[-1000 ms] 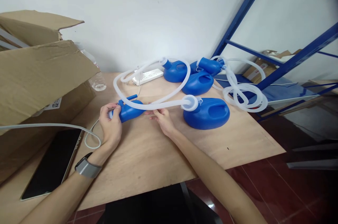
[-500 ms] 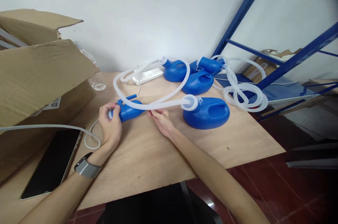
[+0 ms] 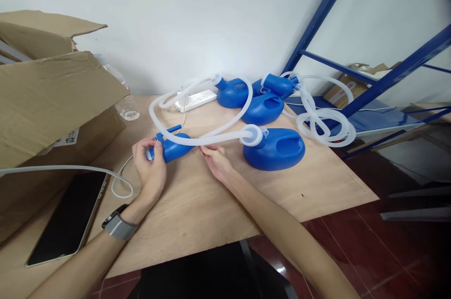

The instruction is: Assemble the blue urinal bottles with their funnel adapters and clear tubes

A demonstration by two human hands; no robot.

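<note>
A smooth, elongated blue plastic piece (image 3: 174,151), left of the frame's centre, slants gently up rightward, pale end leftward, gripped by the left hand (image 3: 151,165). The right hand's (image 3: 217,162) fingertips bunch under the translucent white hose (image 3: 221,137); what they pinch, I cannot tell.

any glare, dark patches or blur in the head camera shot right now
In the head view, a small bright glint shows on the red floor; in the head view, the top right corner falls to near black; in the head view, the left hand and right hand show no strong motion blur.
</note>
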